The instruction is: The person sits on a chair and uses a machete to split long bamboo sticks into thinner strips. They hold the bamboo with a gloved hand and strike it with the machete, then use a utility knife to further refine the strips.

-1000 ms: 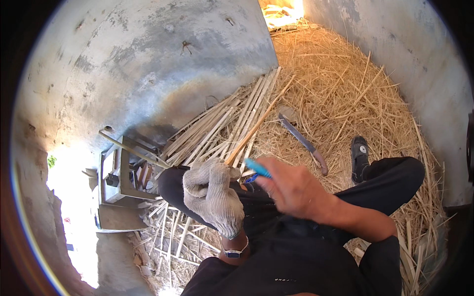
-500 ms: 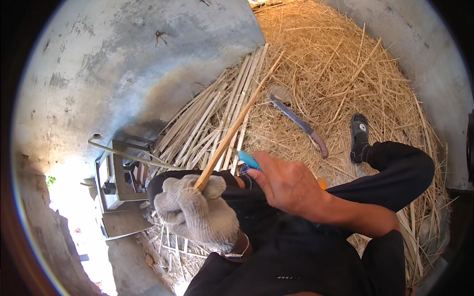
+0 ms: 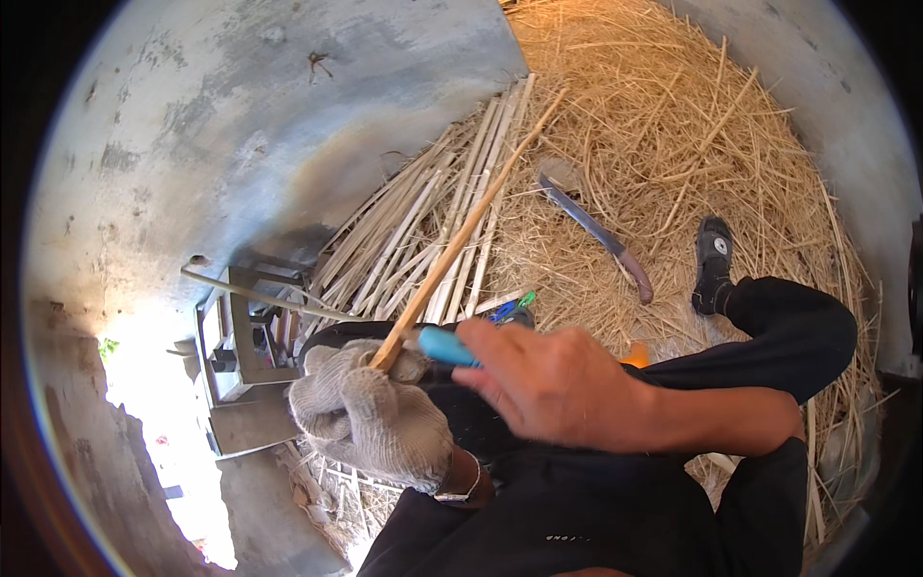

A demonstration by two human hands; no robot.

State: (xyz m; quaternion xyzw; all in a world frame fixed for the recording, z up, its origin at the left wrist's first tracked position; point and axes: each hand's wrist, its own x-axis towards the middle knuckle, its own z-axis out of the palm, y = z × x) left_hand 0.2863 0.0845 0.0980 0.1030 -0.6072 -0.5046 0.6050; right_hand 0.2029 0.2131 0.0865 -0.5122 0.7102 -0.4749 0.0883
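My left hand [image 3: 373,413], in a knitted off-white glove, is closed round the lower end of a long tan bamboo strip [image 3: 461,238]. The strip slants up and away to the right, its far tip over the straw. Bare and slightly blurred, my right hand [image 3: 553,385] is closed on the turquoise handle of a small tool [image 3: 447,347]. The tool's front end meets the strip or comes close to it, just above the gloved fingers. Its working edge is too blurred to make out.
Straw shavings [image 3: 654,125] cover the floor ahead. A large knife [image 3: 596,226] with a brown handle lies on them. Pale strips [image 3: 423,231] are heaped by the wall [image 3: 212,144]. A wooden box-like stand [image 3: 240,356] is at left. My shod foot [image 3: 712,260] rests at right.
My right hand and the turquoise-handled tool have moved left and down along the strip, toward the gloved hand. The left hand keeps its hold, and the view has shifted slightly.
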